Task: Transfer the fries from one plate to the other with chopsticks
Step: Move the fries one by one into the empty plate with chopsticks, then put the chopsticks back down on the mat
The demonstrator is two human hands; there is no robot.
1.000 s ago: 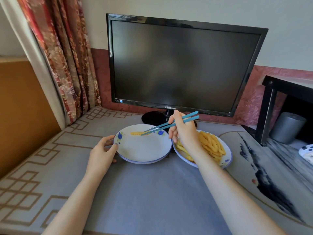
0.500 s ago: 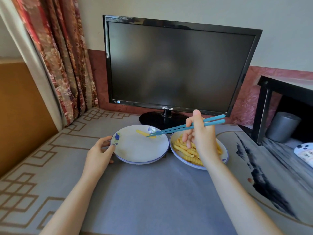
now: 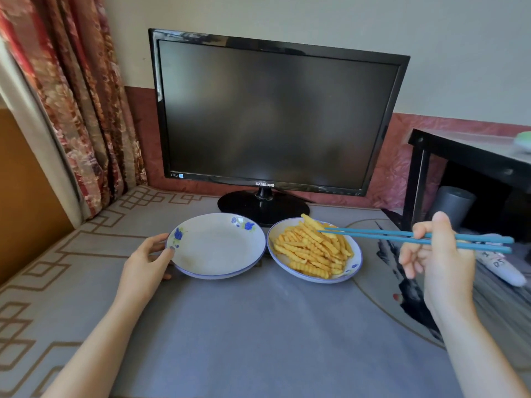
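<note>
Right hand (image 3: pixel 436 254) swung back right, fingers curled round slim blue plastic chopsticks (image 3: pixel 373 235), tips at crinkle-cut yellow fries (image 3: pixel 313 251) heaped on the right white floral plate (image 3: pixel 355 265). Left hand (image 3: pixel 143 262) pinches the bare left plate (image 3: pixel 215 245). Next up, probably: nip one fry.

Pale wall (image 3: pixel 287 15) above a crinkled red band (image 3: pixel 402 150), floral curtain (image 3: pixel 71 96) far left, orange-brown panel (image 3: pixel 23 196) beside it, dark monitor (image 3: pixel 273 116) far on the grey patterned counter (image 3: pixel 258 334), black side table (image 3: pixel 471 153) right, grey cylinder (image 3: pixel 454 208) beneath, soft even light
</note>
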